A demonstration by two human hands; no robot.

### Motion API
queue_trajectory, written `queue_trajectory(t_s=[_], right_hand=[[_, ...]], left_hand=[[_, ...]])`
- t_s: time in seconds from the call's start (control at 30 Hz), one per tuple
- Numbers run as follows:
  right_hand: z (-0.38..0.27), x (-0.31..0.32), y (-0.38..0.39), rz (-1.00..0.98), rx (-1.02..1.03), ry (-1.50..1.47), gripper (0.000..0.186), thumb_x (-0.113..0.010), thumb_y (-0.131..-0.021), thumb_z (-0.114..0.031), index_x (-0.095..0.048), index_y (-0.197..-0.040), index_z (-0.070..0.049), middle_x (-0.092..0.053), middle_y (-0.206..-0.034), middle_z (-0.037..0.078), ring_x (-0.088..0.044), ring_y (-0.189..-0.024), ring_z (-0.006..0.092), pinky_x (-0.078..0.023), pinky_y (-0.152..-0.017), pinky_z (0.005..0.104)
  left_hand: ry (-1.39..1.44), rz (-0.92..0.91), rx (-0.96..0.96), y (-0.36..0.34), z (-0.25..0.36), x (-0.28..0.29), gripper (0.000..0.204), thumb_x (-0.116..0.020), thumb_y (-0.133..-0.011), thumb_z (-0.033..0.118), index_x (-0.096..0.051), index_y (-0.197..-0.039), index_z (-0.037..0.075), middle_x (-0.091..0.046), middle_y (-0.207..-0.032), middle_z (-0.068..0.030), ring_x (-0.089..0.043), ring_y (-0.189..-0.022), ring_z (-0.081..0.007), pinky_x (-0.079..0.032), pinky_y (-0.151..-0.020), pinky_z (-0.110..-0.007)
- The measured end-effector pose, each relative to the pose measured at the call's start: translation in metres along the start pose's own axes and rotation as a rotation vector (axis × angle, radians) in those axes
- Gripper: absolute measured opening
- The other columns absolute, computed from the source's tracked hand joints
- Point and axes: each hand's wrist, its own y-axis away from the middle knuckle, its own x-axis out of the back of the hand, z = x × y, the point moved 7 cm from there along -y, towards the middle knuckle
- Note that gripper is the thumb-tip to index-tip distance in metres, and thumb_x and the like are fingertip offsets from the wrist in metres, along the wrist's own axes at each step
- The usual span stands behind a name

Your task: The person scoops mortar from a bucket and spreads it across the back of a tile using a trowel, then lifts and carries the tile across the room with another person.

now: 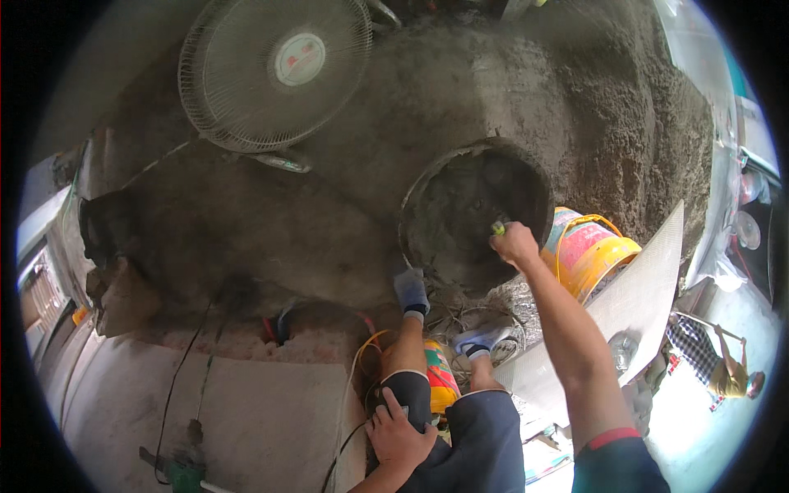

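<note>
1. The right hand is closed in a firm grip around the yellow-green handle of a hand tool; the tool's working end is too dark to tell.
2. This handle is above the round tub, near the right part of its opening. Inside the tub there is a dark, grey mixture.
3. The left hand lies on the left leg, near the knee, with the fingers partly spread. It has hold of nothing that I can see.
4. The left foot, in a grey-blue sock, is just beside the near edge of the tub. The right foot is farther back, near some tangled cables.
5. To the right of the tub, a yellow bucket with coloured print is tilted, and beside it leans a pale panel.
6. A second colourful bucket is between the legs.
7. At the upper left there is a round fan with a wire grille.
8. At the far right, another person holds a long pole.
</note>
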Motion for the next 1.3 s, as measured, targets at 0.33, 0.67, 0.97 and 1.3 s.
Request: queue_trajectory(t_s=[0.33,0.67,0.97,1.3], right_hand=[[-0.002,-0.012,0.015,0.202,0.173,-0.316,0.034,-0.067,-0.076,-0.031,-0.067,-0.098,-0.004,-0.069,-0.093,0.023,-0.064,-0.093,0.0424,-0.051,-0.082,0.0489],[0.02,-0.009,0.058,0.241,0.268,-0.445,0.035,-0.063,-0.077,-0.031,-0.064,-0.106,-0.011,-0.068,-0.089,0.023,-0.064,-0.09,0.0437,-0.051,-0.08,0.0504],[0.034,-0.007,0.11,0.201,0.427,-0.612,0.034,-0.065,-0.075,-0.03,-0.064,-0.1,-0.007,-0.067,-0.086,0.023,-0.063,-0.087,0.0437,-0.051,-0.078,0.0495],[0.174,0.012,0.222,0.305,0.495,-0.896,0.036,-0.066,-0.073,-0.033,-0.064,-0.096,-0.004,-0.063,-0.079,0.025,-0.062,-0.077,0.0447,-0.05,-0.07,0.051]], left_hand=[[-0.091,-0.004,-0.064,-0.001,0.01,-0.001,0.106,-0.073,-0.068,0.037,-0.019,-0.147,-0.01,-0.049,-0.118,-0.027,-0.053,-0.106,-0.039,-0.039,-0.094,-0.05],[-0.211,0.093,-0.08,0.007,0.022,-0.013,0.105,-0.071,-0.065,0.04,-0.025,-0.146,-0.009,-0.05,-0.126,-0.029,-0.056,-0.106,-0.0375,-0.039,-0.094,-0.048],[-0.231,0.183,-0.068,0.022,0.025,-0.028,0.104,-0.071,-0.067,0.041,-0.025,-0.146,-0.008,-0.054,-0.118,-0.0251,-0.056,-0.107,-0.0364,-0.038,-0.096,-0.05],[-0.112,0.275,-0.049,0.026,0.028,-0.075,0.106,-0.075,-0.066,0.032,-0.021,-0.149,-0.005,-0.048,-0.136,-0.03,-0.051,-0.122,-0.0434,-0.038,-0.107,-0.047]])
